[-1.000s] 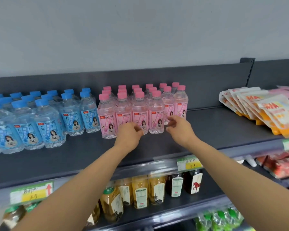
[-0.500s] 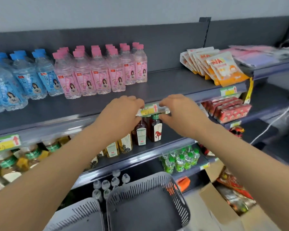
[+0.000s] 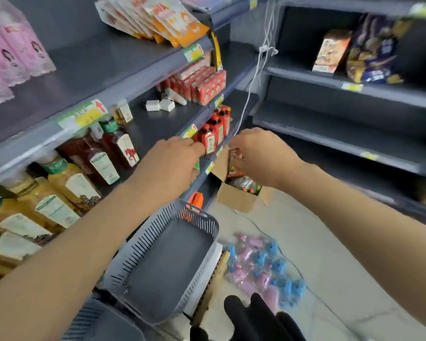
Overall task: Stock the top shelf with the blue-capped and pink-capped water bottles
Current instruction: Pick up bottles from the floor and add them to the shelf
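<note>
Pink-capped water bottles (image 3: 12, 52) stand on the top shelf (image 3: 103, 62) at the far left, blurred. A pile of blue-capped and pink-capped bottles (image 3: 263, 269) lies on the floor at the lower middle. My left hand (image 3: 172, 161) and my right hand (image 3: 258, 156) hang in front of the lower shelves, fingers loosely curled, holding nothing. Both hands are well above the floor pile.
An empty grey slotted basket (image 3: 167, 264) sits below my left arm. Brown and amber drink bottles (image 3: 89, 168) fill the second shelf; red bottles (image 3: 214, 134) stand lower. An open cardboard box (image 3: 239, 193) sits on the floor. Orange snack pouches (image 3: 162, 18) lie on the top shelf. Black shoes (image 3: 251, 318) show at the bottom.
My view has swung down and right from the top shelf. Both hands have drawn back from the pink-capped bottles and lowered, empty. The floor pile of bottles has come into view.
</note>
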Demonstrator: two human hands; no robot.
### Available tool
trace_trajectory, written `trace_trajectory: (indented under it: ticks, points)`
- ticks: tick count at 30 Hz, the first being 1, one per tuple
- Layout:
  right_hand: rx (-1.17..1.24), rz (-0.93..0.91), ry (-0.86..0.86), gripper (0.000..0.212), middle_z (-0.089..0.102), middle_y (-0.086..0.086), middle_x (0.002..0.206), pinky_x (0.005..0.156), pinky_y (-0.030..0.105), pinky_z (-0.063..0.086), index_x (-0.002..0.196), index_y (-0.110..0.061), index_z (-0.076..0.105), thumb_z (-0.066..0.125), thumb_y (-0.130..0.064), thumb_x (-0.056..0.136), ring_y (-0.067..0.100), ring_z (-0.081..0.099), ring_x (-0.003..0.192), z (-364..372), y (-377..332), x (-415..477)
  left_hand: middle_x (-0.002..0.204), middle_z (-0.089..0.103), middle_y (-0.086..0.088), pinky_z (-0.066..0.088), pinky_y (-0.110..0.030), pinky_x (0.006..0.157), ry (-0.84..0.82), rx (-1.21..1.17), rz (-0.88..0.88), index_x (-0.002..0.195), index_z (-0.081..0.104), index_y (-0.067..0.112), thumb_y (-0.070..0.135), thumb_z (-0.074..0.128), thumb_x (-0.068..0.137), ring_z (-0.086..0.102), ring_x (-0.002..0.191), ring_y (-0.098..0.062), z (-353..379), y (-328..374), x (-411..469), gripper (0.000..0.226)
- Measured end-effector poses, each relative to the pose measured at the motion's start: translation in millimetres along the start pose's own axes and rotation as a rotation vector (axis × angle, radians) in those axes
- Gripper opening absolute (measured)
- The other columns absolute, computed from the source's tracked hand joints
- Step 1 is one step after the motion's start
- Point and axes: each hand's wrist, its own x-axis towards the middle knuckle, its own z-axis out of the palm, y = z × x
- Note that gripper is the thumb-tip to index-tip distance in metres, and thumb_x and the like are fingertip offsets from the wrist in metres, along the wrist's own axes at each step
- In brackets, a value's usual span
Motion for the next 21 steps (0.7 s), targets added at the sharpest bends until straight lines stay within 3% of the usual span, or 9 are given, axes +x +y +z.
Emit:
trace_trajectory:
  ticks: [3,11,16,21]
  points:
    - [0.005,0.154,-0.056,0.019,0.059,0.009,0.106,0.086,0.042,0.048,0.102,-0.011,0.059,0.049,-0.023,0.091,0.031,0.056,0.102,18.8,18.8,-36.4,0.118,0.059,-0.005,0.042,-0.039,0.091,-0.053,-0.089,0.113,0.121,0.053,0.015,0.022,0.057,0.088,0.052,0.110,-0.027,23.8,32.2,5.9,0.034]
    - [0.073,0.419,-0.193,0.034,0.057,0.009,0.122,0.091,0.040,0.049,0.124,-0.013,0.054,0.051,-0.028,0.094,0.029,0.055,0.110,63.5,72.4,-103.3,0.114,0.061,-0.007,0.046,-0.040,0.088,-0.140,-0.231,0.303,0.116,0.056,0.012,0.020,0.058,0.087,0.056,0.107,-0.027,72.4,109.7,28.0,0.030]
    - [0.139,0.470,-0.267,0.030,0.060,0.011,0.116,0.086,0.043,0.053,0.118,-0.010,0.057,0.052,-0.025,0.093,0.031,0.058,0.102,112.2,107.2,-123.7,0.120,0.060,-0.006,0.046,-0.036,0.088,-0.264,-0.292,0.281,0.119,0.055,0.013,0.019,0.058,0.087,0.054,0.111,-0.025,113.8,149.9,39.6,0.032]
    - [0.214,0.497,-0.333,0.029,0.061,0.010,0.118,0.088,0.039,0.050,0.117,-0.009,0.058,0.052,-0.023,0.092,0.031,0.058,0.105,177.8,137.8,-142.4,0.113,0.062,-0.008,0.048,-0.036,0.082,-0.366,-0.393,0.193,0.115,0.057,0.011,0.015,0.059,0.086,0.057,0.102,-0.027,178.6,190.8,39.9,0.029]
